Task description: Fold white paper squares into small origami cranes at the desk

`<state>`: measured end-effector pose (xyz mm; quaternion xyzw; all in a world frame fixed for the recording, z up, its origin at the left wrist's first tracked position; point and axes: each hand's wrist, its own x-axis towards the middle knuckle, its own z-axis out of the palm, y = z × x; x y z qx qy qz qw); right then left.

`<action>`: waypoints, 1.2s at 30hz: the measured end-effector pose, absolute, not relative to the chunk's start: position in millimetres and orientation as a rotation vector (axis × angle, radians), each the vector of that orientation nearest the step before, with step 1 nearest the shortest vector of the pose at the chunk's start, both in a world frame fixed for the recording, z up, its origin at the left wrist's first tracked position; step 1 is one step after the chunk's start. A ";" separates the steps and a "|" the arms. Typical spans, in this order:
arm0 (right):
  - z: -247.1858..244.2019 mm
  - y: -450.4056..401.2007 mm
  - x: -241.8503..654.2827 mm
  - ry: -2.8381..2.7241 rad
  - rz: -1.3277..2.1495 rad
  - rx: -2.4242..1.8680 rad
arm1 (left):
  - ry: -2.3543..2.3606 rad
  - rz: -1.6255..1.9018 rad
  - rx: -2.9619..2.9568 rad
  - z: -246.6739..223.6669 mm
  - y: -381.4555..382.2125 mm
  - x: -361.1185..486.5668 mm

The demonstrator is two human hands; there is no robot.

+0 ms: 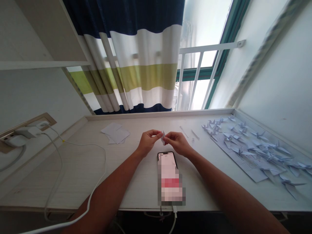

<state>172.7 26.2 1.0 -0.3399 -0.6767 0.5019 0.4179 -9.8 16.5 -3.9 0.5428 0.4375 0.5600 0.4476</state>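
A small folded white paper is held upright between both hands above the middle of the white desk. My left hand pinches its left side between thumb and fingers. On the other side, my right hand grips the paper's edge with closed fingertips. Just below the hands lies a phone with its screen lit and partly pixelated. White paper sheets are loosely stacked to the left. Many folded paper cranes cover the right side of the desk.
Thin paper scraps lie right of my hands. A white cable runs from plugs at the left wall across the desk and over my left forearm. Another cable joins the phone's lower end. Printed sheets lie under some cranes.
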 end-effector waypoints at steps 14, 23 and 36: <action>-5.8 25.5 166.2 -1.657 1.295 -0.807 | 1.064 1.457 1.411 -6.1 17.2 -3.5; -4.3 25.9 166.2 -1.608 1.374 -0.732 | 0.869 1.304 1.278 -12.2 22.8 -13.3; 4.8 21.7 170.9 -1.559 1.560 -0.657 | 0.804 1.289 1.244 -10.5 22.0 -16.7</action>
